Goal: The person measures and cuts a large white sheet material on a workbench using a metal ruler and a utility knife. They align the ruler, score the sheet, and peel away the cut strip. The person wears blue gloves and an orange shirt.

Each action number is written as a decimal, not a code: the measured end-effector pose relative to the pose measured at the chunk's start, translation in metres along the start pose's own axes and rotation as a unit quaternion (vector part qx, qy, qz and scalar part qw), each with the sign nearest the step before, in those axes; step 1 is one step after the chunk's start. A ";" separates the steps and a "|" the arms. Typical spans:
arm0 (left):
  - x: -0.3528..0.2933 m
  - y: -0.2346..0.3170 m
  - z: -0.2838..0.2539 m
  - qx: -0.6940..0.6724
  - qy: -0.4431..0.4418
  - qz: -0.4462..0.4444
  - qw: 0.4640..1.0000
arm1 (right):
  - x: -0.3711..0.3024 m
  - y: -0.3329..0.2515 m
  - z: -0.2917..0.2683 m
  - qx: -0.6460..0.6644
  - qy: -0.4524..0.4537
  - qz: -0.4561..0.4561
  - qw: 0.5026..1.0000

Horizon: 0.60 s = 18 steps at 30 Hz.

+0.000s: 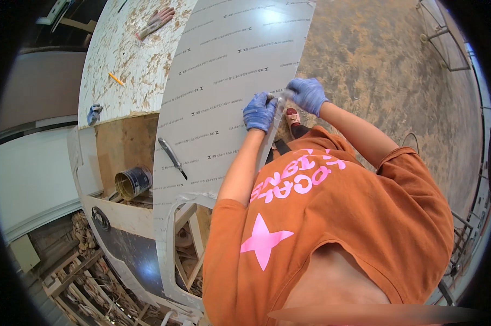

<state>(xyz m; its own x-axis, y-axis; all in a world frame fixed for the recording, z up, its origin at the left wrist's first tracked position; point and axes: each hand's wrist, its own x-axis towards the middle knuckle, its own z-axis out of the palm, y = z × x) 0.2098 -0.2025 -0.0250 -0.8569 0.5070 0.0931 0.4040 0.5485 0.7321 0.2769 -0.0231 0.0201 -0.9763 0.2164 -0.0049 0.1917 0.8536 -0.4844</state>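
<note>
My left hand (pixel 260 113), in a blue work glove, rests at the right edge of a long grey panel (pixel 218 70) covered in printed protective film. Its fingers are closed at that edge. Just past the edge, my right hand (pixel 308 96), gloved alike, has its fingers pinched together. A thin, clear strip of film (pixel 279 110) runs between the two hands and hangs by the panel edge; its exact shape is hard to make out. On the panel to the left lies a utility knife (pixel 172 158) with a dark blade tip, touched by neither hand.
Beyond the panel is a white, scuffed board (pixel 131 60) with a worn glove (pixel 156 23) and an orange pencil (pixel 115 79). A metal can (pixel 133 183) lies tilted in a wooden recess. Wood scraps (pixel 88 271) fill a frame lower left. Dusty floor (pixel 381 60) stretches right.
</note>
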 end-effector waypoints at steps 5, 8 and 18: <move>-0.001 0.000 -0.001 -0.012 0.000 0.002 1.000 | -0.013 -0.019 0.012 -0.111 -0.060 -0.018 0.992; -0.002 0.000 0.000 -0.013 0.007 0.000 1.000 | -0.013 -0.021 0.021 -0.109 -0.067 -0.010 0.992; -0.002 0.007 -0.009 -0.011 -0.025 0.045 0.999 | -0.002 0.002 0.008 0.018 0.042 -0.004 0.999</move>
<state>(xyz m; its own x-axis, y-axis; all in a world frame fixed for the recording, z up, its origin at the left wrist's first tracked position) 0.2112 -0.2056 -0.0146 -0.8003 0.5861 0.1265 0.4711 0.4841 0.7373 0.2784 -0.0253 0.0118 -0.9658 0.2492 0.0721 0.1780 0.8388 -0.5145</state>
